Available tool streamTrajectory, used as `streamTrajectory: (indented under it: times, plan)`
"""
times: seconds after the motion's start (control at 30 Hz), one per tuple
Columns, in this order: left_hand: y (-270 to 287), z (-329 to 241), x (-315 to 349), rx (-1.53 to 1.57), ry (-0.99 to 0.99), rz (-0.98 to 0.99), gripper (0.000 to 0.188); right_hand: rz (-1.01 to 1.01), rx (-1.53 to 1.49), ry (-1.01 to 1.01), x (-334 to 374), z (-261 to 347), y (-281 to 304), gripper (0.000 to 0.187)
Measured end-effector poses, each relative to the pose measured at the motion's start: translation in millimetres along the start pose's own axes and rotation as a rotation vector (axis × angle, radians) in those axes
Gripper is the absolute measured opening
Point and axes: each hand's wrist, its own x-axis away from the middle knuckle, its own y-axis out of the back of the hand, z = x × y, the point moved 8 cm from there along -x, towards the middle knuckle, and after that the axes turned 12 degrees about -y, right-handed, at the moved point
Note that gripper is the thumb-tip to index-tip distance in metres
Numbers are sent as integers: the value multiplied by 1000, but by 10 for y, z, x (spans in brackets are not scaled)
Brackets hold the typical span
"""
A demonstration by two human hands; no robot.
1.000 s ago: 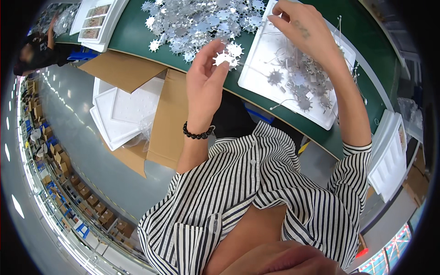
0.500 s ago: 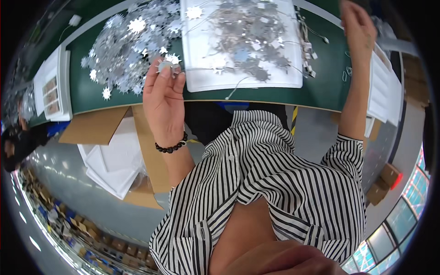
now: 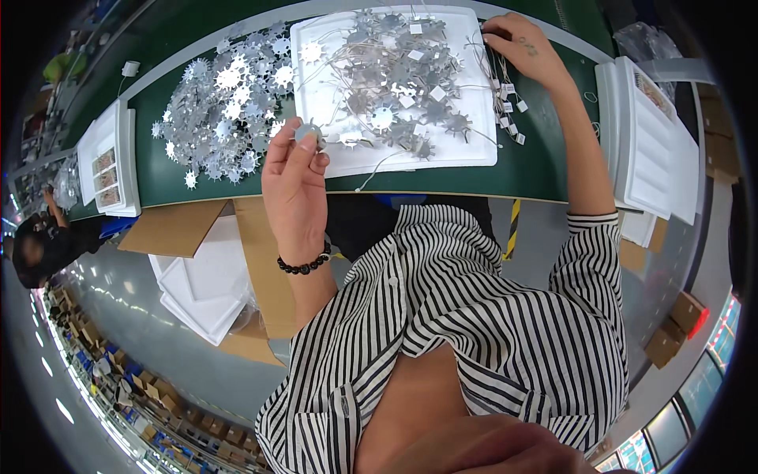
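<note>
My left hand (image 3: 297, 170) is pinching a silver toothed metal disc (image 3: 307, 130) between thumb and fingers, just off the near left corner of the white foam tray (image 3: 462, 155). On that tray lies a heap of similar toothed discs (image 3: 395, 71) with thin wires and small white tags. Beyond the tray's right edge, my right hand (image 3: 521, 49) is at the far end of a row of wire leads (image 3: 506, 99) with white ends. Its fingers are curled together there; what they grip, if anything, does not show clearly. Left of the tray spreads a big pile of bare toothed discs (image 3: 217, 118).
The green table (image 3: 545, 170) carries white foam trays (image 3: 643, 150) stacked at right and another tray (image 3: 118, 166) at left. Below its near edge stands an open cardboard box (image 3: 264, 268) with white foam sheets. Another person (image 3: 39, 245) is at far left.
My right hand has come left from the table's right side to the far end of the wire leads. The left hand still holds the disc, and the whole view has shifted slightly.
</note>
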Motion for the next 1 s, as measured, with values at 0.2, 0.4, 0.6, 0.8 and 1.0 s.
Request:
streamTrajectory:
  times: [0.2, 0.4, 0.6, 0.8, 1.0]
  plan:
    - [-64, -42, 59, -31, -3, -4, 38, 20, -106, 10, -131, -50, -59, 24]
    - [-162, 81, 58, -27, 41, 15, 35, -111, -739, 59, 62, -65, 254, 16]
    - [-262, 109, 116, -38, 53, 7, 31, -246, -1037, 8, 226, 152, 379, 10]
    - [-240, 120, 115, -41, 61, 1, 34, -216, -1351, 211, -168, 72, 554, 10]
    - [-195, 95, 169, -37, 57, -24, 31, -259, -1445, 72, -155, 503, 477, 10]
